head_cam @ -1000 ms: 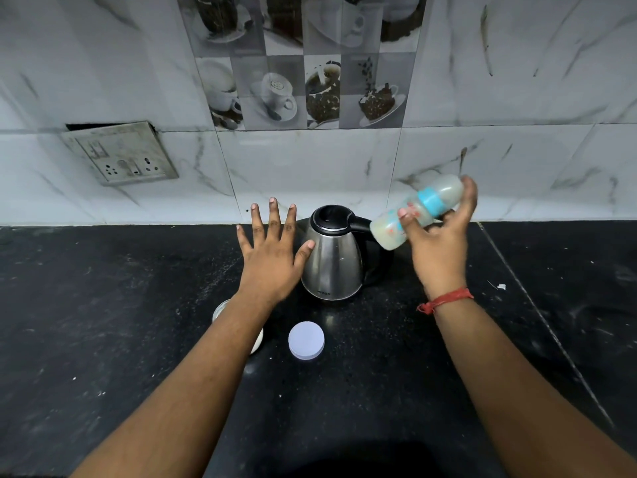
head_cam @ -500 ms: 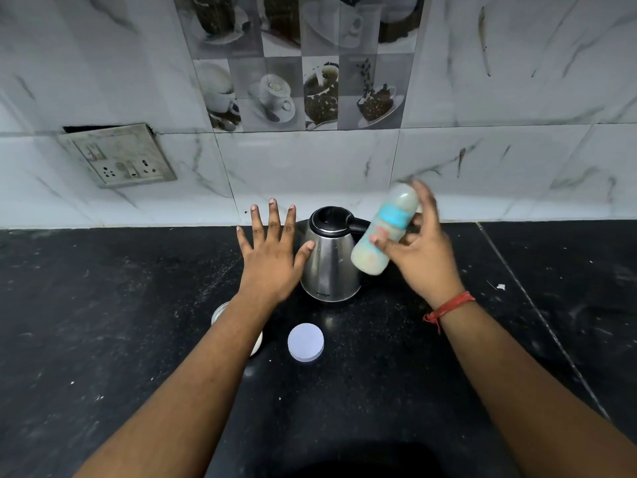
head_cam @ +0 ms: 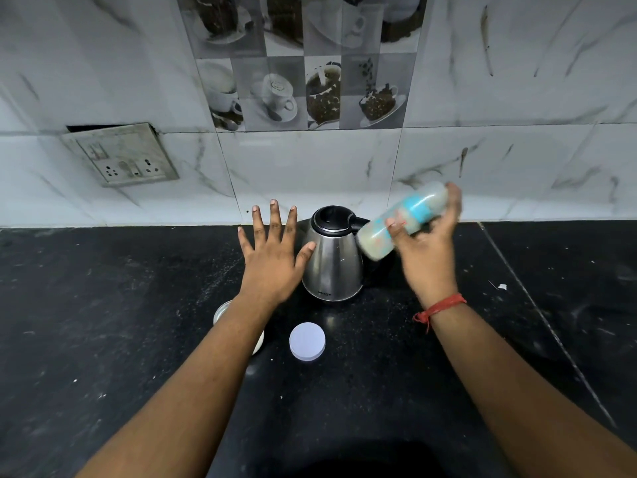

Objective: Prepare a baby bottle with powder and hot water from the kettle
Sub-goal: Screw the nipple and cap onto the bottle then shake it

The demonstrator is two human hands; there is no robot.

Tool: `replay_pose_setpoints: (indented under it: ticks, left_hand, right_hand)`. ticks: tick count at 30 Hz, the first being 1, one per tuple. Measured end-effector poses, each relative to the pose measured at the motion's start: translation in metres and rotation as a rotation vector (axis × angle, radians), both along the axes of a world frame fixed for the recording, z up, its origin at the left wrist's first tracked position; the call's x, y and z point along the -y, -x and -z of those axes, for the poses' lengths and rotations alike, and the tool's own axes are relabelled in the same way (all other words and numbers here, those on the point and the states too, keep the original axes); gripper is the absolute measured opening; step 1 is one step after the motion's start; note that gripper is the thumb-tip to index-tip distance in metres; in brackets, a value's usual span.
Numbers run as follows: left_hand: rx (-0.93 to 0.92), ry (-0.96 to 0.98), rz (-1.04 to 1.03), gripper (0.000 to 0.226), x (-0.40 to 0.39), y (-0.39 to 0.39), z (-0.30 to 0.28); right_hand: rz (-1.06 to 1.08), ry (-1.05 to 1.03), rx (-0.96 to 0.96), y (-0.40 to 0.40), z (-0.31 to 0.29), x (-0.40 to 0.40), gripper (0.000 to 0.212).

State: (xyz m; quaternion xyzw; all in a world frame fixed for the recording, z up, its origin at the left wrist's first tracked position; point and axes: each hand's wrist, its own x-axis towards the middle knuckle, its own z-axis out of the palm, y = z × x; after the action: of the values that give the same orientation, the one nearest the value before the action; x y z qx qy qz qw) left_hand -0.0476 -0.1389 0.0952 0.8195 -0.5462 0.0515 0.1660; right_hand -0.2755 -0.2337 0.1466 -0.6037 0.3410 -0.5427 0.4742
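Observation:
My right hand (head_cam: 425,250) grips a baby bottle (head_cam: 381,236) with a blue ring and a clear cap, held tilted in the air right of the kettle, its capped end pointing up and right. The bottle holds a pale milky liquid and looks motion-blurred. A steel kettle (head_cam: 332,260) with a black lid stands on the black counter (head_cam: 103,322) near the wall. My left hand (head_cam: 274,251) hovers flat with fingers spread, just left of the kettle, its thumb close to the kettle's side. A powder container (head_cam: 220,310) sits mostly hidden under my left forearm.
A round pale lid (head_cam: 307,341) lies on the counter in front of the kettle. A socket plate (head_cam: 120,157) hangs crooked on the marble-tiled wall at left. A small white scrap (head_cam: 502,287) lies at right.
My right hand has swung the bottle from a steep tilt over the kettle back up and to the right, as one second ago. My left hand has stayed still.

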Motion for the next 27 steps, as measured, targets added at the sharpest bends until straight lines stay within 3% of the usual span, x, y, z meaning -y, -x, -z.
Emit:
replay_pose_setpoints:
  ticks: [3,7,11,12,16,21,25,27]
  left_hand:
    - [0.005,-0.002,-0.001,0.080,0.002,-0.001,0.001]
    - [0.003,-0.012,-0.008,0.080,0.000,-0.003,0.004]
    - [0.002,-0.013,-0.017,0.081,0.000,-0.005,0.006]
    - [0.003,-0.010,-0.017,0.081,0.000,-0.006,0.006]
    - [0.002,-0.015,-0.017,0.079,0.000,-0.006,0.006]
    - [0.000,-0.019,-0.011,0.077,0.003,-0.004,0.006]
    - [-0.001,-0.029,-0.017,0.079,0.003,-0.004,0.002]
    - [-0.006,-0.038,-0.022,0.078,0.002,-0.004,0.001]
  right_hand:
    - [-0.206,-0.044,-0.167,0.000,0.001,-0.006,0.095]
    - [0.077,-0.108,0.128,0.001,-0.009,0.003,0.090]
    - [-0.161,-0.007,-0.211,-0.001,-0.002,-0.006,0.098]
    - [-0.176,-0.008,-0.219,0.001,-0.004,-0.005,0.098]
    - [0.122,0.006,0.018,0.007,-0.012,0.003,0.093]
    - [-0.208,-0.126,-0.084,-0.004,-0.001,-0.016,0.090]
    - [0.082,-0.167,0.169,-0.003,-0.011,-0.007,0.091]
    - [0.051,-0.119,0.091,-0.007,-0.010,-0.007,0.094]
